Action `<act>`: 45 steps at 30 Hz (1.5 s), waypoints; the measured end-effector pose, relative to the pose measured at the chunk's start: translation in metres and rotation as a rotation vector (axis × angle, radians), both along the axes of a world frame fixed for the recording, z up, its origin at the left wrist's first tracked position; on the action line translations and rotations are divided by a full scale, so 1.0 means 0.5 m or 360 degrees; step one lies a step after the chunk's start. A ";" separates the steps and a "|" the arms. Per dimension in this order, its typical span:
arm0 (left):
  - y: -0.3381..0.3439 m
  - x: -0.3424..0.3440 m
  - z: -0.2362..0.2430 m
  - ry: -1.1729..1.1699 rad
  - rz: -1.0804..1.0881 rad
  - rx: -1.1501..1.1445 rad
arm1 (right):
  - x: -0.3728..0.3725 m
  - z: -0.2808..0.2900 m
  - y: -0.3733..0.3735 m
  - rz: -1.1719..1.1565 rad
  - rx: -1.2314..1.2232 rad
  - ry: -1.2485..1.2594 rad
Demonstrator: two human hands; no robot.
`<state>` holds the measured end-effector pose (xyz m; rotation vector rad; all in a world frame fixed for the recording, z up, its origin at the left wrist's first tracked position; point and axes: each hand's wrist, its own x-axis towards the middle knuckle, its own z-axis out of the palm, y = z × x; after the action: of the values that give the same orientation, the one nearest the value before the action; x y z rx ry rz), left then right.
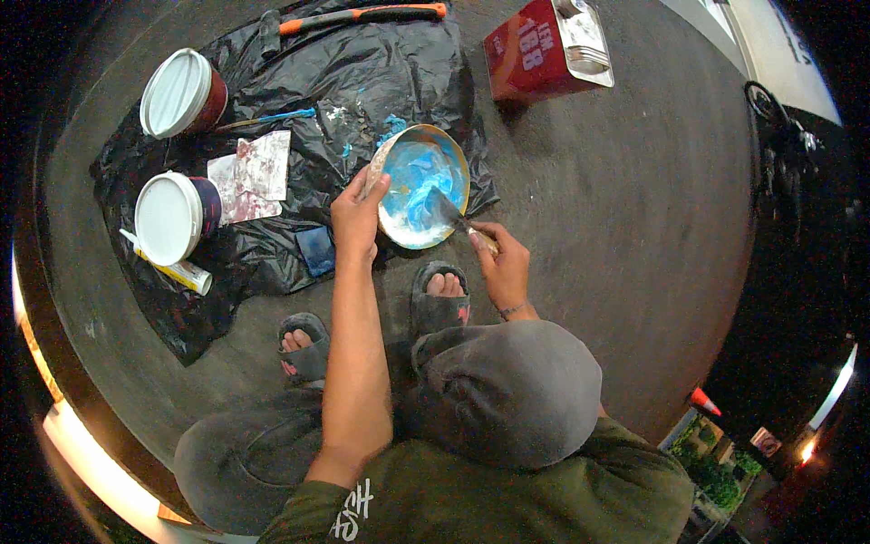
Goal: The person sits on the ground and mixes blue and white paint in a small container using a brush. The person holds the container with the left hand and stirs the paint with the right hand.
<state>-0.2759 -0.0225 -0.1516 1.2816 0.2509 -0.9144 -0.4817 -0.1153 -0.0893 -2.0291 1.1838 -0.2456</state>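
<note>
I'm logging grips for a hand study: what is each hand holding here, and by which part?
The left hand grips the tilted bowl of blue and white paste by its near rim. The right hand holds a putty knife by its handle, blade in the paste.

Handle of scraper [450, 216] hidden inside right hand [501, 263]. Bowl [419, 184] rim partly covered by left hand [356, 218]. Tube [172, 267] partly tucked under white-lidded tub [172, 218]. Dark shape [779, 136] at right edge lost in shadow, unidentifiable.

Two white-lidded tubs [177, 92], red tin can [535, 50], orange-handled hammer [362, 14], black plastic sheet [381, 72], white tube [177, 270]
</note>
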 end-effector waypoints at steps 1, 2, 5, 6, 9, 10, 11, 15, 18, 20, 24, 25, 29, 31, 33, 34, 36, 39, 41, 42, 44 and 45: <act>-0.001 0.001 0.006 -0.0020 -0.0048 0.0012 | 0.004 0.005 -0.002 0.0069 -0.0091 -0.0042; -0.001 0.002 0.012 -0.0041 -0.0093 0.0024 | 0.005 0.007 -0.003 0.0140 -0.0182 -0.0083; -0.004 0.002 0.025 -0.0136 -0.0183 0.0098 | 0.003 0.004 -0.001 0.0146 -0.0155 -0.0106; -0.007 0.002 0.028 -0.0173 -0.0204 0.0129 | 0.004 0.006 -0.003 0.0200 -0.0138 -0.0088; 0.002 0.006 0.004 -0.0208 -0.0191 0.0119 | -0.003 -0.004 -0.004 0.0288 -0.0073 -0.0148; -0.001 0.004 0.012 -0.0211 -0.0184 0.0110 | -0.009 -0.006 -0.007 0.0334 -0.0038 -0.0136; -0.002 0.003 0.021 -0.0214 -0.0175 0.0102 | -0.016 -0.006 -0.010 0.0381 -0.0002 -0.0124; -0.005 0.008 0.012 -0.0233 -0.0184 0.0072 | -0.038 -0.038 -0.018 0.0410 0.0069 -0.0070; -0.007 0.009 0.018 -0.0194 -0.0200 0.0093 | -0.061 -0.070 -0.053 0.0357 0.0019 0.0024; -0.006 0.009 0.020 -0.0185 -0.0218 0.0102 | -0.062 -0.079 -0.080 0.0359 -0.0108 0.0040; -0.006 0.015 0.023 -0.0222 -0.0254 0.0141 | -0.023 -0.045 -0.099 0.0370 -0.0211 -0.0055; -0.007 0.016 0.024 -0.0222 -0.0255 0.0141 | -0.013 -0.026 -0.100 0.0384 -0.0180 -0.0078; -0.014 0.020 0.021 -0.0337 -0.0291 0.0228 | -0.015 -0.016 -0.101 0.0578 -0.0179 0.0019; -0.016 0.019 0.023 -0.0399 -0.0325 0.0251 | -0.009 -0.018 -0.121 0.0473 -0.0336 -0.0085; -0.017 0.019 0.022 -0.0370 -0.0314 0.0224 | 0.002 -0.030 -0.149 0.0414 -0.0432 -0.0114; -0.017 0.021 0.021 -0.0358 -0.0307 0.0203 | 0.013 -0.037 -0.168 0.0408 -0.0460 -0.0092; -0.016 0.019 0.013 -0.0345 -0.0302 0.0183 | 0.014 -0.042 -0.180 0.0409 -0.0489 0.0012; -0.018 0.013 0.010 -0.0292 -0.0265 0.0156 | -0.009 -0.069 -0.179 0.0371 -0.0440 0.0195; -0.014 0.013 0.000 -0.0362 -0.0222 0.0223 | -0.030 -0.077 -0.144 0.0264 -0.0347 0.0238; -0.008 0.013 -0.009 -0.0391 -0.0210 0.0263 | -0.036 -0.076 -0.121 0.0204 -0.0272 0.0252; -0.008 0.008 -0.010 -0.0437 -0.0206 0.0334 | -0.043 -0.065 -0.064 0.0067 -0.0126 0.0296; -0.010 0.005 -0.008 -0.0465 -0.0201 0.0357 | -0.045 -0.062 -0.043 0.0010 -0.0084 0.0284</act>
<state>-0.2736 -0.0273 -0.1557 1.6348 0.0431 -0.8084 -0.5043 -0.1369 -0.1201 -2.1356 1.2914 -0.0950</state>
